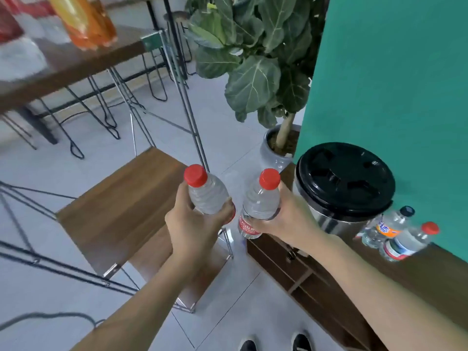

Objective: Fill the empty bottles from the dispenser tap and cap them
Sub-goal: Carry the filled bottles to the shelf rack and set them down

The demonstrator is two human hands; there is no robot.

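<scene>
Both hands are occupied, each wrapped around a small clear bottle with a red cap. The left hand grips the left bottle around its lower body, fingers curled over the label; the neck leans up and toward eleven o'clock. The right hand grips the right bottle at mid-body, its long axis close to upright with the cap tipped slightly toward one o'clock. The two bottles sit just beside each other over the floor, apart rather than touching.

The dispenser, a steel drum with a black lid, stands on the dark wooden cabinet at three o'clock from the right bottle, close to the back of the right hand. So the right hand is the nearer one to it; the left would have to cross over. The tap itself is not visible from this angle.

Both held bottles look see-through with no clear water line, so whether they are empty cannot be told. Both still wear their caps, which would have to come off before filling. Two more capped bottles lie at four o'clock from the dispenser, against the green wall; their contents are unclear
</scene>
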